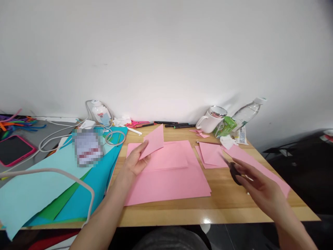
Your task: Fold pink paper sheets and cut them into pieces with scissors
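Between the thumb and fingers of my left hand (135, 160) is a folded piece of pink paper (154, 140), raised above the larger pink sheets (169, 185) on the table. My right hand (260, 184) is closed around the dark handles of a pair of scissors (235, 173), whose blades point up and left. Just beyond the blade tips lie smaller pink paper pieces (211, 153). A long pink strip (262, 169) lies partly behind my right hand.
Along the wall stand a white mug (208, 121), a green carton (225, 126), a tilted clear bottle (247, 113) and a white bottle (101, 113). Several markers (179, 125) lie behind the paper. Left are blue and green sheets (96, 187), a looped cable (116, 138) and a phone (15, 150).
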A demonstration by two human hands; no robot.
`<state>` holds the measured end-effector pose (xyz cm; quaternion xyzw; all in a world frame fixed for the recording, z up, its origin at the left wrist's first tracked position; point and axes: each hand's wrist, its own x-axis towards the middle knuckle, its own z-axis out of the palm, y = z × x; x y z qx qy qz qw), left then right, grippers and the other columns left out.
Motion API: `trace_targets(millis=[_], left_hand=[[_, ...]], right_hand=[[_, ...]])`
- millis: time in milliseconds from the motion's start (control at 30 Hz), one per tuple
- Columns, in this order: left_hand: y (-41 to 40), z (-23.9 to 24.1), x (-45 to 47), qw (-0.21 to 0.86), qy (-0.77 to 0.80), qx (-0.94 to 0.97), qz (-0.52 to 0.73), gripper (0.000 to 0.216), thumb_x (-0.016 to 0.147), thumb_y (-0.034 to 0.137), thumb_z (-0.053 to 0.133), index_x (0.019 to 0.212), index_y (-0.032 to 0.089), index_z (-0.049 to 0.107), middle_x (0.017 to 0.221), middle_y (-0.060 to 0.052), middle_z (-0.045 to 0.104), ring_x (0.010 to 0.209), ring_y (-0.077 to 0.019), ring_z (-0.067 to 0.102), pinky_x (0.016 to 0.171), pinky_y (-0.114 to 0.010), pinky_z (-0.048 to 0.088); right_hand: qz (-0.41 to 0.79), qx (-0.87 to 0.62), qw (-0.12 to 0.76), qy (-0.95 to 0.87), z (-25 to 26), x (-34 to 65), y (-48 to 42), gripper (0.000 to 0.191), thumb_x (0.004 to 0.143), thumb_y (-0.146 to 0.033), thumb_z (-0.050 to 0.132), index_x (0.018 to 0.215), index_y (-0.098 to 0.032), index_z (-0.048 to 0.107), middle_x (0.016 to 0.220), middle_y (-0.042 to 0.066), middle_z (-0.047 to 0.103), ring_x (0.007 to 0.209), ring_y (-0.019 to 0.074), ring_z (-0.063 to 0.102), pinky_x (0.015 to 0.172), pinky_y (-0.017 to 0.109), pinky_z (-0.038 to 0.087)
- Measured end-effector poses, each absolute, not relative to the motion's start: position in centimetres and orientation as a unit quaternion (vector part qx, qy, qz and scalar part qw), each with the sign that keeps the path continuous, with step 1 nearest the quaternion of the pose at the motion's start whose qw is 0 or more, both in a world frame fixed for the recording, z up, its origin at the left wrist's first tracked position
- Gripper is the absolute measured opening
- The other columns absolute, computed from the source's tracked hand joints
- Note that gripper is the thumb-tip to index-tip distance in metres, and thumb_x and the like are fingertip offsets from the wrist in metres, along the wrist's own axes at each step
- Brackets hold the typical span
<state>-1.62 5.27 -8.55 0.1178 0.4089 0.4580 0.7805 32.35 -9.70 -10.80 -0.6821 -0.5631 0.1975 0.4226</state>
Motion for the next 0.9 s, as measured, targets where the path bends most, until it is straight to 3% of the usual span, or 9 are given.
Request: trace_targets(millis=[133, 233, 400, 533, 667, 767, 900], left_hand=[[5.4, -8.5, -1.6, 0.783, 0.401, 0.105, 0.464, 0.008, 0.079, 0.013, 0.061, 0.085, 0.011, 0.065, 0.071, -0.003, 0.069, 0.055, -0.0101, 0.064, 0.041, -0.014, 0.050], [5.6, -8.9, -1.7, 0.780, 0.397, 0.106, 0.472, 0.008, 0.081, 0.014, 0.058, 0.084, 0.011, 0.065, 0.070, -0.004, 0.069, 0.054, -0.0102, 0.063, 0.041, -0.014, 0.050], [5.4, -9.3, -1.7, 0.772, 0.385, 0.130, 0.489, 0.009, 0.082, 0.017, 0.058, 0.086, 0.013, 0.065, 0.069, -0.003, 0.069, 0.054, -0.0100, 0.063, 0.044, -0.015, 0.050], [4.9, -8.9, -1.3, 0.756, 0.347, 0.181, 0.524, 0.012, 0.078, 0.019, 0.063, 0.090, 0.016, 0.066, 0.078, -0.003, 0.072, 0.073, -0.0141, 0.067, 0.065, -0.021, 0.055], [4.5, -8.4, -1.1, 0.728, 0.307, 0.268, 0.551, 0.024, 0.075, 0.020, 0.066, 0.099, 0.016, 0.066, 0.095, -0.007, 0.072, 0.096, -0.0214, 0.065, 0.082, -0.029, 0.052], [4.3, -8.2, -0.9, 0.733, 0.297, 0.279, 0.545, 0.023, 0.078, 0.020, 0.063, 0.100, 0.016, 0.066, 0.101, -0.007, 0.071, 0.104, -0.0230, 0.062, 0.088, -0.032, 0.049], [4.2, -8.2, -0.9, 0.754, 0.282, 0.256, 0.536, 0.024, 0.084, 0.026, 0.056, 0.103, 0.015, 0.065, 0.105, -0.008, 0.070, 0.109, -0.0235, 0.059, 0.093, -0.034, 0.046]], right_hand=[[0.426, -0.550, 0.558, -0.453, -9.5, 26.0, -8.8, 0.051, 0.075, -0.049, 0.064, 0.121, -0.033, 0.050, 0.103, 0.009, 0.062, 0.088, 0.0239, 0.062, 0.082, 0.045, 0.052], [0.593, -0.388, 0.537, -0.458, -8.5, 20.8, -8.3, 0.070, 0.060, -0.071, 0.062, 0.117, -0.032, 0.053, 0.101, 0.009, 0.058, 0.098, 0.0287, 0.057, 0.082, 0.048, 0.050], [0.697, -0.292, 0.490, -0.435, -7.4, 14.9, -7.4, 0.041, 0.080, -0.053, 0.058, 0.108, -0.023, 0.059, 0.088, 0.008, 0.060, 0.083, 0.0212, 0.059, 0.085, 0.044, 0.046], [0.578, -0.399, 0.565, -0.432, -7.8, 13.3, -5.8, 0.026, 0.082, -0.039, 0.061, 0.103, -0.024, 0.057, 0.082, 0.003, 0.059, 0.078, 0.0177, 0.057, 0.083, 0.039, 0.047], [0.387, -0.510, 0.626, -0.445, -9.1, 13.2, -4.4, 0.031, 0.076, -0.030, 0.067, 0.104, -0.025, 0.054, 0.101, 0.005, 0.056, 0.096, 0.0200, 0.054, 0.093, 0.040, 0.045], [0.385, -0.507, 0.607, -0.476, -10.1, 13.1, -3.9, 0.041, 0.076, -0.030, 0.066, 0.114, -0.025, 0.051, 0.116, 0.009, 0.052, 0.108, 0.0223, 0.050, 0.098, 0.043, 0.043], [0.346, -0.541, 0.606, -0.469, -11.0, 13.0, -3.5, 0.041, 0.078, -0.030, 0.064, 0.117, -0.024, 0.051, 0.120, 0.009, 0.052, 0.107, 0.0221, 0.051, 0.095, 0.045, 0.046]])
